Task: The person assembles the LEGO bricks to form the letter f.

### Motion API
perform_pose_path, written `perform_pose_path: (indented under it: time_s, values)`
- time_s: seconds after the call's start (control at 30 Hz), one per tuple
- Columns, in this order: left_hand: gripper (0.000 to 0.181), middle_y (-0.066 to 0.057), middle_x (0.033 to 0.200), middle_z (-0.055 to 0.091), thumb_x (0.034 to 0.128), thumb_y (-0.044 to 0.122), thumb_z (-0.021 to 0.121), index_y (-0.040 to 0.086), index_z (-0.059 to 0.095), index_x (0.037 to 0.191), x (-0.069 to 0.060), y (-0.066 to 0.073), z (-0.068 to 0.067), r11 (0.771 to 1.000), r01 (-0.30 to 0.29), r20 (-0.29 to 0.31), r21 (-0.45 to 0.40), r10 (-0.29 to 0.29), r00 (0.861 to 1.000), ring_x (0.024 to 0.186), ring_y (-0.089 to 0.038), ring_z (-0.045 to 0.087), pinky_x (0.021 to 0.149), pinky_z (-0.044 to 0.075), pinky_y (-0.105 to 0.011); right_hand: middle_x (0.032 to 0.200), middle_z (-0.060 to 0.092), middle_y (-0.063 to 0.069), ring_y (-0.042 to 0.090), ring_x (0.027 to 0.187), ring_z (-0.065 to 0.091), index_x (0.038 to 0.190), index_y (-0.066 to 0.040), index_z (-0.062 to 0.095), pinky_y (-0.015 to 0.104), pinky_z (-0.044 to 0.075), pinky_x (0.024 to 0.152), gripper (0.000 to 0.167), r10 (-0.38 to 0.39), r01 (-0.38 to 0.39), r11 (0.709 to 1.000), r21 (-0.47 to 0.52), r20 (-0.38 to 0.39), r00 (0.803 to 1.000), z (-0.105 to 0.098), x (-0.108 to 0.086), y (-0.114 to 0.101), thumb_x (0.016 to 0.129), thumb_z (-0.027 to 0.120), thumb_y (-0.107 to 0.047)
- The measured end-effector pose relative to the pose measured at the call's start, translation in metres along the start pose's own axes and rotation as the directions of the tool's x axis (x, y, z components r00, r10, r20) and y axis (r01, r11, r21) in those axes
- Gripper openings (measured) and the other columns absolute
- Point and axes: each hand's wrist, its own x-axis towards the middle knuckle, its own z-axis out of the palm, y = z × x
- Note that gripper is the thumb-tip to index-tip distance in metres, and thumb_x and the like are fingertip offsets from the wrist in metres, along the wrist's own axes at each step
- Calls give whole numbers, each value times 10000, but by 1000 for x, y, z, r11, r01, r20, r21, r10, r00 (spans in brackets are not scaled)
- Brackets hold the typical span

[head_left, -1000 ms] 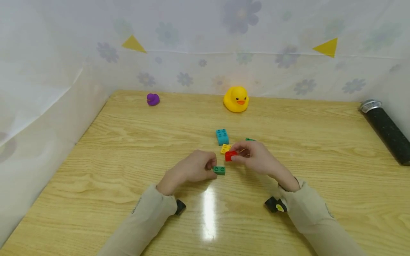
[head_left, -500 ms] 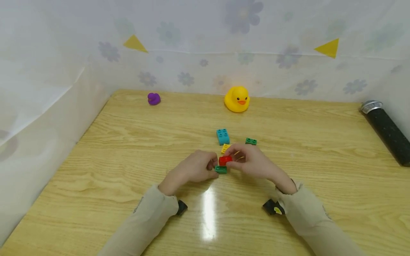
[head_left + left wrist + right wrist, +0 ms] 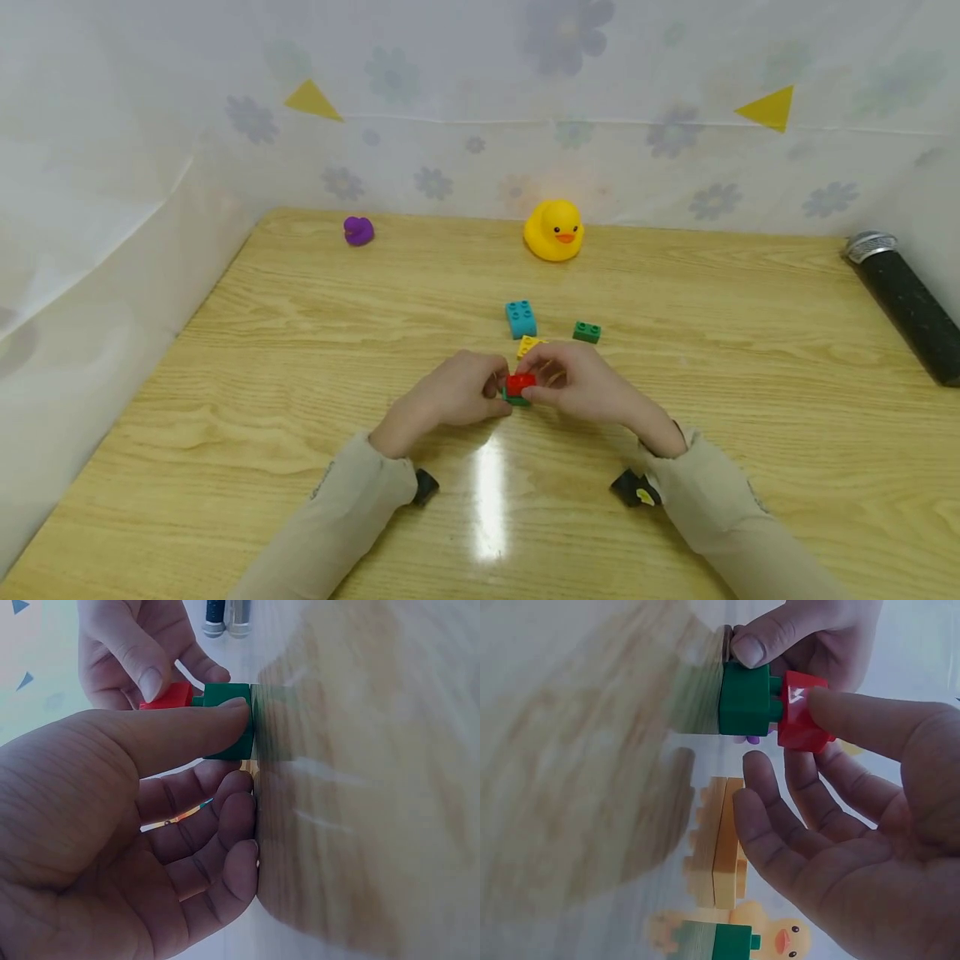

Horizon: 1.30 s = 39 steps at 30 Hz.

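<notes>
The left hand (image 3: 457, 390) pinches a green brick (image 3: 225, 720) that stands on the table, its studs facing up. Between thumb and fingers the right hand (image 3: 585, 383) holds a red brick (image 3: 520, 384) right over the green brick (image 3: 745, 699). In the right wrist view the green studs still show beneath the red brick (image 3: 802, 712), which looks slightly tilted. Just behind the right fingers lies a yellow brick (image 3: 528, 346), partly covered by them in the head view.
A blue brick (image 3: 521, 319) and a second green brick (image 3: 587, 332) lie behind the hands. Farther back are a yellow duck (image 3: 553, 232) and a small purple duck (image 3: 358, 232). A microphone (image 3: 903, 308) lies at the right edge of the table (image 3: 262, 333).
The right hand has carried the red brick left and toward the person, onto or just over the green one. The second green brick has come into full view. The left hand has stayed nearly still.
</notes>
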Motion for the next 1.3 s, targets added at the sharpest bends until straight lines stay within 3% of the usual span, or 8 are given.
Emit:
perform_pose_path:
  time_s: [0.43, 0.8, 1.3]
  values:
    - [213, 20, 716, 542, 832, 199, 763, 99, 583, 889, 0, -2, 2, 999, -31, -3, 11, 31, 1000, 656, -124, 501, 608, 407, -254, 898, 661, 15, 152, 807, 600, 942, -66, 666, 343, 525, 715, 130, -38, 37, 998, -54, -19, 999, 5, -1, -2, 835, 716, -13]
    - [203, 25, 732, 557, 836, 211, 760, 102, 600, 896, 0, -2, 0, 999, -50, -5, 9, 50, 999, 670, -122, 511, 618, 416, -254, 846, 662, -26, 130, 772, 606, 915, -77, 688, 312, 522, 716, 145, -76, 71, 992, -106, -44, 996, 6, -1, -3, 801, 752, -14]
    - [203, 38, 745, 572, 836, 211, 762, 109, 588, 860, -1, -1, 0, 999, -43, 2, 8, 43, 999, 670, -116, 513, 631, 429, -259, 823, 669, -46, 129, 755, 604, 880, -101, 717, 351, 517, 736, 129, -51, 41, 988, -146, -63, 997, 6, -3, -8, 781, 781, -50]
